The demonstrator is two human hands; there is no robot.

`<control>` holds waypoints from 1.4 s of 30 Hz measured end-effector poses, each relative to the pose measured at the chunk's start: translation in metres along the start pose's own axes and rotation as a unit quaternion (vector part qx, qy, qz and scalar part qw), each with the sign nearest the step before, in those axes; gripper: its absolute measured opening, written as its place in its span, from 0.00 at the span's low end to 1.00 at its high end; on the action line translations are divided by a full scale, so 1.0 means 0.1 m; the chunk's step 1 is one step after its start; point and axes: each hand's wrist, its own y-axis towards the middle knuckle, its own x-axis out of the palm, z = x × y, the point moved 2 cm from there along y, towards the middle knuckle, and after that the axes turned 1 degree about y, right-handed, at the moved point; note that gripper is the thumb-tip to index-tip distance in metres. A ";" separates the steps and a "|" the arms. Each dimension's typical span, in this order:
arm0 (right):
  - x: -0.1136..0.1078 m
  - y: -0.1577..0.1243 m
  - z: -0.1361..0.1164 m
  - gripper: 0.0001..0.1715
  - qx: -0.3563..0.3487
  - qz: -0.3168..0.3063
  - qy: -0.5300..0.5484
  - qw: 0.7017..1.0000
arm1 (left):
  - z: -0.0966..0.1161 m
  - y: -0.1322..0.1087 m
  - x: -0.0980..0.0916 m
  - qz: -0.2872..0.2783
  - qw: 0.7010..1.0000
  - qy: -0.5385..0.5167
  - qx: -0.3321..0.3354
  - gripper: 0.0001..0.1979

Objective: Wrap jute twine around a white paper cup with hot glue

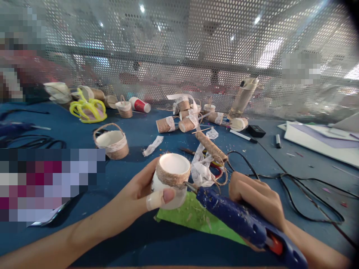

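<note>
My left hand [151,190], with a bandage on the thumb, is closed around a white paper cup [171,198]. Jute twine [172,177] is wound about the cup's upper part, and its open mouth tilts toward me. In my right hand [258,198] is a blue hot glue gun [232,213], its metal nozzle at the lower edge of the wound twine. Below the cup lies a green sheet [202,222] with dried glue strands. Just behind are crumpled white lace [203,170], a roll of twine [211,145] and partly covered scissors [217,170].
A twine-wrapped basket [112,144] stands at left, with a yellow crown-like piece [88,110] behind it. Several wrapped cups lie at the back near a bottle [244,97]. Black cord [291,201] loops at right, below white boards [322,142]. A perforated metal screen [179,56] bounds the table.
</note>
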 end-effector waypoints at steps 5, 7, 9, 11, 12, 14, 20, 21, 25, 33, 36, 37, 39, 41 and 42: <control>-0.01 -0.02 0.02 0.14 0.006 -0.013 -0.008 1.000 | 0.03 0.00 0.01 -0.011 1.000 0.004 0.009 0.24; -0.01 -0.02 0.03 0.14 0.003 -0.018 -0.009 1.000 | 0.05 0.00 0.02 -0.008 1.000 -0.005 0.003 0.23; -0.01 -0.01 0.02 0.13 0.000 -0.015 -0.010 1.000 | 0.07 -0.01 0.03 0.002 1.000 -0.019 0.001 0.22; -0.01 0.01 0.01 0.14 -0.001 0.004 -0.012 1.000 | 0.07 -0.02 0.03 0.008 1.000 -0.023 0.001 0.23; 0.00 0.02 0.00 0.14 -0.001 0.013 -0.012 1.000 | 0.07 -0.02 0.02 0.009 1.000 -0.020 -0.001 0.23; 0.01 0.03 0.00 0.14 0.000 0.026 -0.009 1.000 | 0.07 -0.03 0.01 0.008 1.000 -0.008 -0.012 0.24; 0.02 0.03 0.00 0.16 0.005 0.029 0.005 1.000 | 0.12 -0.02 0.07 0.004 0.999 0.024 -0.026 0.28; 0.02 0.03 0.00 0.16 0.005 0.028 0.009 1.000 | 0.13 -0.02 0.08 0.006 0.999 0.030 -0.026 0.28; 0.03 0.04 -0.01 0.15 0.003 0.029 0.012 1.000 | 0.16 -0.02 0.11 0.009 0.999 0.027 -0.044 0.30; 0.07 0.03 0.01 0.16 0.005 0.059 0.014 0.998 | 0.18 -0.03 0.09 -0.006 0.998 0.010 -0.054 0.31; 0.06 0.03 0.03 0.16 0.014 0.051 0.028 0.998 | 0.13 -0.01 0.04 -0.014 0.998 0.016 -0.053 0.33; 0.05 0.03 0.04 0.16 0.018 0.044 0.031 0.998 | 0.12 -0.01 0.02 -0.020 0.998 0.016 -0.054 0.33; 0.04 0.03 0.06 0.16 0.030 0.026 0.032 0.999 | 0.08 0.00 -0.02 -0.038 0.998 0.014 -0.055 0.33; 0.01 0.04 0.08 0.16 0.048 0.017 0.035 0.998 | 0.07 0.01 -0.04 -0.042 0.998 0.013 -0.050 0.33; 0.01 0.04 0.09 0.16 0.059 0.017 0.041 0.997 | 0.06 0.01 -0.05 -0.039 0.998 0.014 -0.047 0.32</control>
